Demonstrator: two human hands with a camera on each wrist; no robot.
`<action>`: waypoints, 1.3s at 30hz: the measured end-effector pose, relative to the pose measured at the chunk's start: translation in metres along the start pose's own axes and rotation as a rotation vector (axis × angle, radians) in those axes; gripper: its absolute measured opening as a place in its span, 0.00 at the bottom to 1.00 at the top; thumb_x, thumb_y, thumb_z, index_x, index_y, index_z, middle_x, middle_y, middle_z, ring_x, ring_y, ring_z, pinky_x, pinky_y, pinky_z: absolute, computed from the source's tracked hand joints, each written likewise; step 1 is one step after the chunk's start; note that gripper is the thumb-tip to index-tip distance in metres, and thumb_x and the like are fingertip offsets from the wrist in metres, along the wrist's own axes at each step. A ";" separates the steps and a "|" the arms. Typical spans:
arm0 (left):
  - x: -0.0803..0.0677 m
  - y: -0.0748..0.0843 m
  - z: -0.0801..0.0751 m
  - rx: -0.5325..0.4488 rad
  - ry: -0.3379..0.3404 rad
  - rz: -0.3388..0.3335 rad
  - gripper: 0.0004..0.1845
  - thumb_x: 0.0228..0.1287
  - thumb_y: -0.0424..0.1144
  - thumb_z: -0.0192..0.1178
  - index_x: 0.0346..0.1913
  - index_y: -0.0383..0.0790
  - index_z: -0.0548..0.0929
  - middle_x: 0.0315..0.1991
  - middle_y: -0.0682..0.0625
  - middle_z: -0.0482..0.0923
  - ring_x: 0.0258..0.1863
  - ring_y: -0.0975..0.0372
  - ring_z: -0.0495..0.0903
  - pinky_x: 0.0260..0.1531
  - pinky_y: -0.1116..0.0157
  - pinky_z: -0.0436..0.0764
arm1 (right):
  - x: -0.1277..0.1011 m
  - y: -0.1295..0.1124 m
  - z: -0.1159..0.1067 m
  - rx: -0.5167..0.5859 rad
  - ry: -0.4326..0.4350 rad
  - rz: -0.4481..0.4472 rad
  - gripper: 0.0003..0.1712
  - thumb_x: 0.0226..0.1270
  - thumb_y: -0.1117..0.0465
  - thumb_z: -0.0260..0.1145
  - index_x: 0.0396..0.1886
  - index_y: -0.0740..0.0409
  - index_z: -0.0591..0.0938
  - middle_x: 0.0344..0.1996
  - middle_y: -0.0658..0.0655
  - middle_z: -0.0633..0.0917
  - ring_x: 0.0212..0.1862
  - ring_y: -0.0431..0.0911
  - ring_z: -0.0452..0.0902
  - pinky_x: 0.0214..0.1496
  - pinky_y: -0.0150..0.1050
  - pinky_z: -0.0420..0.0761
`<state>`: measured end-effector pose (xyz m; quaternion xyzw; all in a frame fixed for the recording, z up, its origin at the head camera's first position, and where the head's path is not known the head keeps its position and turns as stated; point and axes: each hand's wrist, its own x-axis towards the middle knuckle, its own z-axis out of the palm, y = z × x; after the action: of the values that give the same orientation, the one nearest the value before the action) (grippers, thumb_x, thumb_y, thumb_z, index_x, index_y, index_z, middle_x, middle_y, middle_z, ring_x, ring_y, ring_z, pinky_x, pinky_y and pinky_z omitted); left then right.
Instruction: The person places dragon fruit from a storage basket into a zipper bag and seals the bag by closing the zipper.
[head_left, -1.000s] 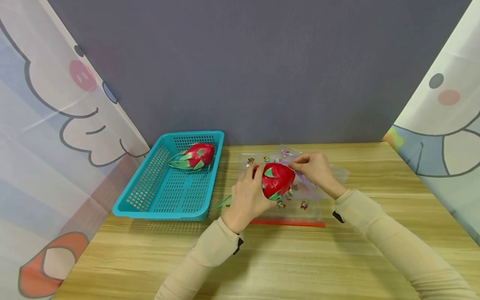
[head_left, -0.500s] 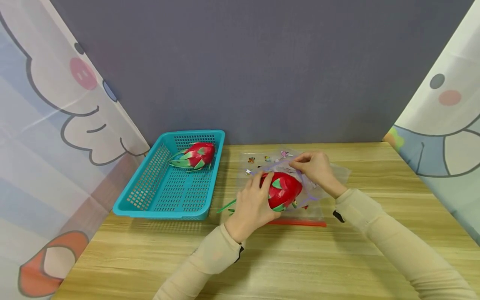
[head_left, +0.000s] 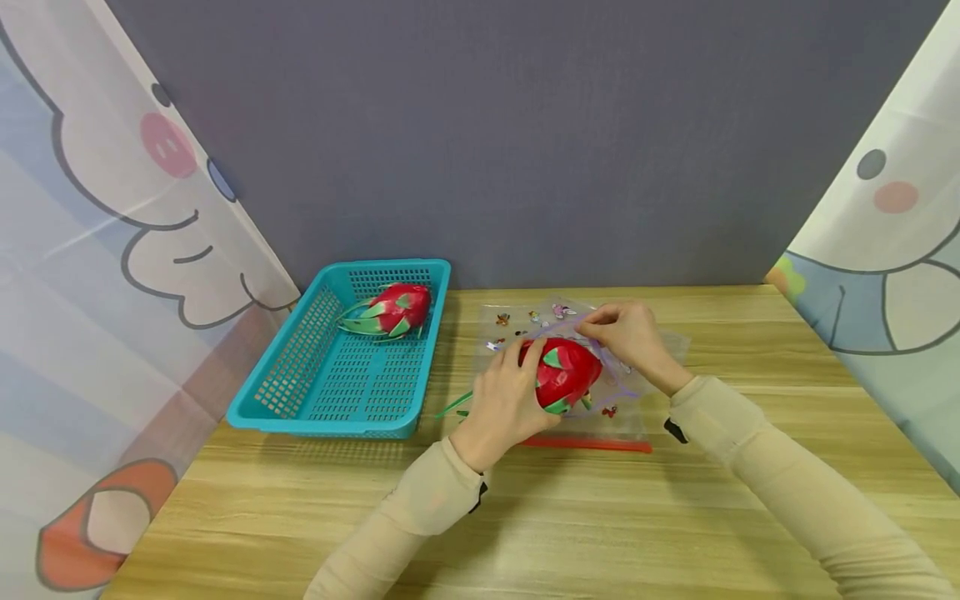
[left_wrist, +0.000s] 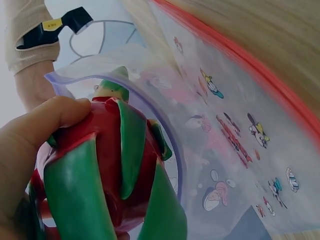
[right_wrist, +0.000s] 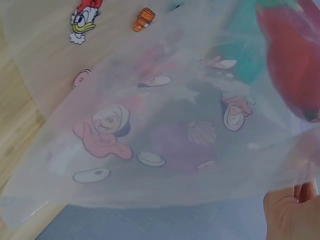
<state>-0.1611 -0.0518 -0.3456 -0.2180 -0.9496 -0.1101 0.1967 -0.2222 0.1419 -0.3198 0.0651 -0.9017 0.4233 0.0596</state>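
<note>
Since a second ago, the left hand (head_left: 504,407) has shifted a fruit (head_left: 567,372) slightly farther from the basket (head_left: 322,431). Right of the basket, it grips that fruit at a purple-rimmed bag (right_wrist: 160,140), whose rim the right hand (head_left: 626,337) pinches. Another fruit (head_left: 402,310) lies inside the basket.

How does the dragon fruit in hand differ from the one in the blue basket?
The held dragon fruit is gripped by the left hand, while the basket dragon fruit lies untouched in the blue basket. The held dragon fruit is at the open mouth of the purple-rimmed bag; the basket dragon fruit is apart from it. Both are red with green scales, leafy ends toward the left in the head view.
</note>
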 end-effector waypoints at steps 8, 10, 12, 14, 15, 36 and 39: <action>0.012 -0.002 -0.001 0.011 -0.022 0.003 0.53 0.29 0.62 0.73 0.63 0.45 0.65 0.57 0.45 0.70 0.50 0.52 0.76 0.31 0.57 0.83 | -0.001 -0.005 -0.003 -0.002 0.008 -0.022 0.11 0.56 0.56 0.68 0.32 0.60 0.86 0.29 0.57 0.86 0.27 0.39 0.75 0.26 0.30 0.74; 0.014 -0.002 0.001 0.007 -0.028 0.005 0.53 0.29 0.62 0.73 0.63 0.45 0.65 0.58 0.45 0.69 0.51 0.51 0.75 0.33 0.56 0.83 | -0.002 -0.007 -0.004 -0.005 0.000 -0.020 0.11 0.57 0.56 0.67 0.33 0.60 0.86 0.30 0.58 0.86 0.27 0.39 0.75 0.27 0.30 0.75; 0.016 -0.002 0.003 0.003 -0.033 0.010 0.53 0.30 0.62 0.73 0.63 0.45 0.64 0.58 0.44 0.69 0.53 0.51 0.74 0.34 0.55 0.83 | -0.002 -0.007 -0.004 -0.008 -0.009 -0.016 0.11 0.57 0.56 0.67 0.33 0.60 0.86 0.31 0.58 0.86 0.28 0.40 0.75 0.27 0.30 0.75; 0.018 -0.002 0.005 -0.002 -0.039 0.015 0.53 0.30 0.61 0.73 0.63 0.45 0.64 0.59 0.45 0.69 0.54 0.51 0.73 0.35 0.54 0.82 | -0.002 -0.008 -0.004 -0.003 -0.013 -0.012 0.11 0.58 0.57 0.66 0.33 0.59 0.86 0.31 0.58 0.86 0.28 0.40 0.75 0.27 0.30 0.75; 0.019 -0.002 0.006 0.001 -0.042 0.018 0.53 0.30 0.61 0.73 0.64 0.45 0.64 0.59 0.44 0.69 0.54 0.50 0.73 0.35 0.54 0.82 | -0.001 -0.008 -0.004 0.001 -0.007 -0.013 0.11 0.58 0.57 0.66 0.33 0.60 0.86 0.30 0.58 0.86 0.27 0.40 0.75 0.27 0.30 0.75; 0.032 0.008 0.011 0.096 -0.041 0.140 0.55 0.30 0.61 0.74 0.66 0.46 0.62 0.62 0.46 0.65 0.56 0.53 0.72 0.31 0.59 0.83 | 0.005 -0.012 -0.014 0.007 0.045 -0.029 0.11 0.56 0.56 0.67 0.32 0.61 0.86 0.29 0.59 0.86 0.25 0.37 0.75 0.25 0.29 0.75; 0.035 0.008 0.013 0.098 -0.037 0.109 0.54 0.30 0.62 0.73 0.65 0.46 0.62 0.61 0.46 0.66 0.56 0.52 0.72 0.32 0.59 0.83 | 0.005 -0.013 -0.014 -0.002 0.037 -0.042 0.11 0.57 0.57 0.67 0.32 0.61 0.86 0.31 0.60 0.86 0.28 0.39 0.76 0.27 0.30 0.75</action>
<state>-0.1912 -0.0278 -0.3416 -0.2616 -0.9439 -0.0485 0.1955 -0.2239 0.1445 -0.3004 0.0761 -0.8993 0.4222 0.0852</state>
